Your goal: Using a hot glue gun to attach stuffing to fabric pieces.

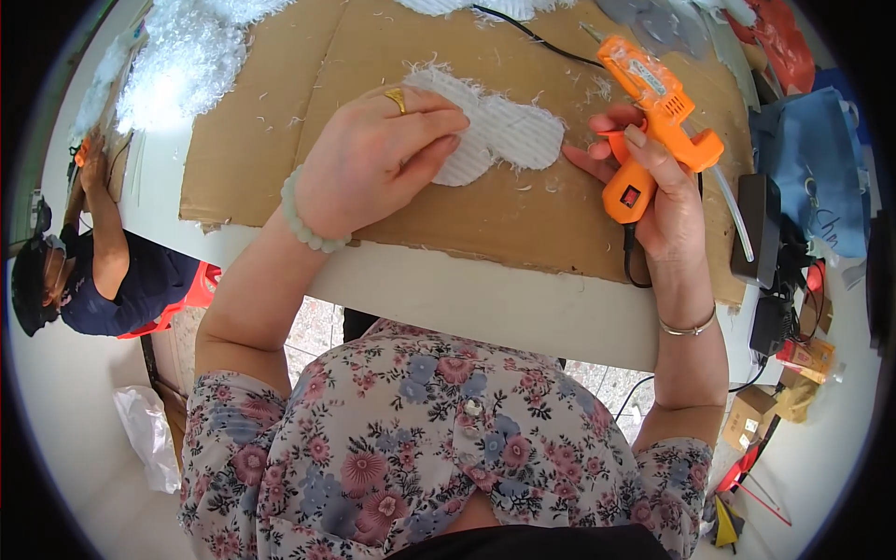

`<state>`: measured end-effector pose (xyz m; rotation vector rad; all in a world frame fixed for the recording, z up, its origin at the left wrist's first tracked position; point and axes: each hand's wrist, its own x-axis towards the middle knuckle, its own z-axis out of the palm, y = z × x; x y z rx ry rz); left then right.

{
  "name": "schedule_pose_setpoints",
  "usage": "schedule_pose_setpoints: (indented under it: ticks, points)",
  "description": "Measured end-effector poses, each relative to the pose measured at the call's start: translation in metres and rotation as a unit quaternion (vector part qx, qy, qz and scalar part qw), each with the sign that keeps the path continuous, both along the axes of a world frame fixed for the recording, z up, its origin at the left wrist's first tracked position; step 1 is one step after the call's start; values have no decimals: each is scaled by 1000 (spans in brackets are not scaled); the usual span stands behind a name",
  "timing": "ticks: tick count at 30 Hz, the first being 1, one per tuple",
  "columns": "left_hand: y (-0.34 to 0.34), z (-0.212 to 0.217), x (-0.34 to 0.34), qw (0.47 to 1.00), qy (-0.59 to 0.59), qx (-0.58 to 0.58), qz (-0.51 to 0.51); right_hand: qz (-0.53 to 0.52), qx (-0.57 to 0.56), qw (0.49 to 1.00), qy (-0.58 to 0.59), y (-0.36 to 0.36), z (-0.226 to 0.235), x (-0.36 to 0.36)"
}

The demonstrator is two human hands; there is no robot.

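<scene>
My right hand (674,210) holds an orange hot glue gun (649,79) by its handle. The gun's nozzle points away to the upper left, and a translucent glue stick (735,210) sticks out behind it. My left hand (387,154) is closed, thumb and fingers pinched together over the left part of a white, ribbed, lobed piece (525,135) with frayed shreds along its edges. Whatever those fingertips hold, if anything, is hidden. The piece lies on a brown cardboard sheet (271,173).
White shreds (187,70) are heaped at the far left. Another white piece (448,5) and a black cord (532,33) lie at the far edge. A black box (758,229) and a blue bag (812,173) stand at the right. A co-worker (112,252) sits at the left.
</scene>
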<state>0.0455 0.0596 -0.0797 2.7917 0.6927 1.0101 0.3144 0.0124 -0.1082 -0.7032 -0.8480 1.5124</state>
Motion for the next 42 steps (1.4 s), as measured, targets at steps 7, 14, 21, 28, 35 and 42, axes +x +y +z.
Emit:
schedule_pose_setpoints:
  ticks: [7,14,21,28,35,42]
  points:
    - [7,-8,10,993,5,119,8,-3,-19,999,-28,11,-3,1]
    - [13,-16,3,989,124,77,23,-3,-30,999,-31,25,-3,-8]
    - [13,-11,-1,984,130,110,43,-5,-25,999,-31,25,1,-14]
    - [11,-2,-15,986,133,91,42,20,17,999,-35,20,11,-31]
    - [5,19,-27,985,149,82,37,19,-3,998,-58,18,24,-45]
    - [2,27,-31,979,157,121,38,11,-12,998,-57,14,31,-48]
